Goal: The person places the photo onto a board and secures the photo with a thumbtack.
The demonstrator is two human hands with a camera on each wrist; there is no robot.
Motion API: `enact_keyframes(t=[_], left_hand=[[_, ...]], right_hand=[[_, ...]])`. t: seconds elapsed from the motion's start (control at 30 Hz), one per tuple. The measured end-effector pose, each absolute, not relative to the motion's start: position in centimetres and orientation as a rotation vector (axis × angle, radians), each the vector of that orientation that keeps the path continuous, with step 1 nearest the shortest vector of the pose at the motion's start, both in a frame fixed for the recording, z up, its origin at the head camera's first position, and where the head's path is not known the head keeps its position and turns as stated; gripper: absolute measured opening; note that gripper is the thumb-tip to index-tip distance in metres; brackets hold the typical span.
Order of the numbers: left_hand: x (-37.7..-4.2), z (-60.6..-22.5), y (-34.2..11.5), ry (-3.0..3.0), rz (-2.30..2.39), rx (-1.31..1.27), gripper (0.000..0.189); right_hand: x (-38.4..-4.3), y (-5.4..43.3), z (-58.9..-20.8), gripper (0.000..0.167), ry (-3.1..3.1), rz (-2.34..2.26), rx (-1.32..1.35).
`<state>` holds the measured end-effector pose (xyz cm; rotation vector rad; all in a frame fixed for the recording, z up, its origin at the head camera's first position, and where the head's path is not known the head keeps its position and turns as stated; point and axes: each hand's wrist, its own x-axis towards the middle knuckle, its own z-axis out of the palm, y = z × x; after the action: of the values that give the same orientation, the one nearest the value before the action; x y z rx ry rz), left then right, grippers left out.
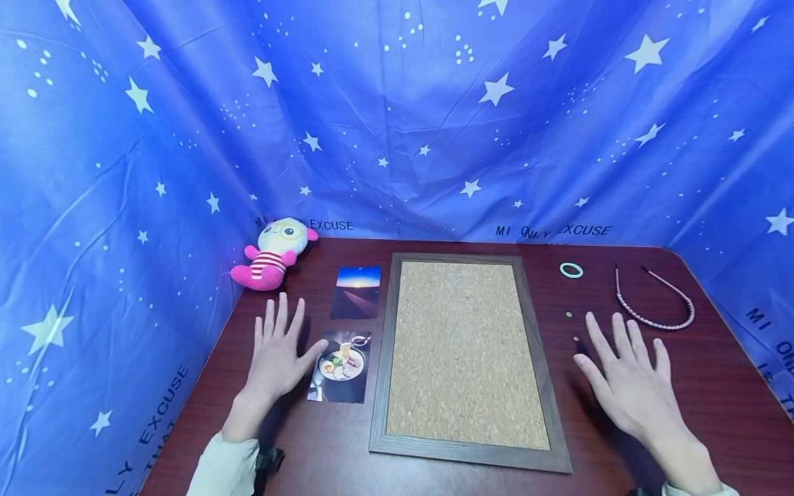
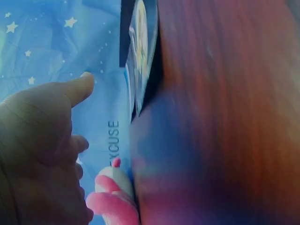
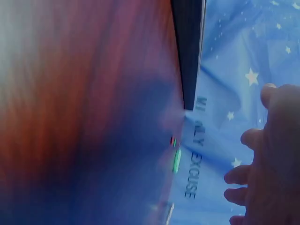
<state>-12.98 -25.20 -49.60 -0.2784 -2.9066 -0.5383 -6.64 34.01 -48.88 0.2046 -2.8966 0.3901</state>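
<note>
A cork board (image 1: 462, 351) in a dark wooden frame lies flat between the two hands. My left hand (image 1: 282, 365), fingers spread straight, hovers beside a photo of a ramen bowl (image 1: 347, 386); its thumb overlaps the photo's edge in the head view. Behind that photo lies a sunset road photo (image 1: 356, 296). With fingers spread, my right hand (image 1: 639, 379) is held above the table to the right of the board. Nearest to it are two tiny round pieces, one pinkish (image 1: 575, 339) and one greenish (image 1: 568, 315). Neither hand holds anything.
A pink and white plush toy (image 1: 269, 255) sits at the back left corner. At the back right lie a mint green ring (image 1: 571, 270) and a beaded headband (image 1: 673, 320). A blue starry curtain (image 1: 397, 124) encloses the dark red table (image 1: 291, 455).
</note>
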Motion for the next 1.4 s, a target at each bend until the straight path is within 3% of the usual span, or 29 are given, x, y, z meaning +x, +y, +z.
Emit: enact_keyframes(t=[0.27,0.47,0.6,0.8,1.13,1.4], left_hand=[[-14.4,-48.5,-23.2,-2.854,-0.741,-0.411,0.09],[-16.6,-49.9,-22.2,-2.839,-0.787,-0.419,0.083],[-17.3,-48.9,-20.6,-2.928,-0.695,-0.37,0.077],[-20.5,-53.8,-21.3,-2.91,-0.732,-0.234,0.084],[-22.6,-53.1,-21.3,-2.924,-1.046,-0.036,0.081],[-23.6,-52.8,-20.2,-2.927,-0.952,0.062,0.086]], right_hand=[[-5.9,31.7,-48.4,0.07,-2.805,0.429,0.334],[-6.1,30.9,-48.5,0.061,-2.745,0.478,0.362],[-6.1,30.7,-48.8,0.064,-2.764,0.548,0.391],[-5.9,30.7,-49.8,0.072,-2.822,0.619,0.503],[-6.1,30.8,-50.2,0.074,-2.854,0.595,0.578],[-6.1,30.7,-50.2,0.072,-2.869,0.573,0.559]])
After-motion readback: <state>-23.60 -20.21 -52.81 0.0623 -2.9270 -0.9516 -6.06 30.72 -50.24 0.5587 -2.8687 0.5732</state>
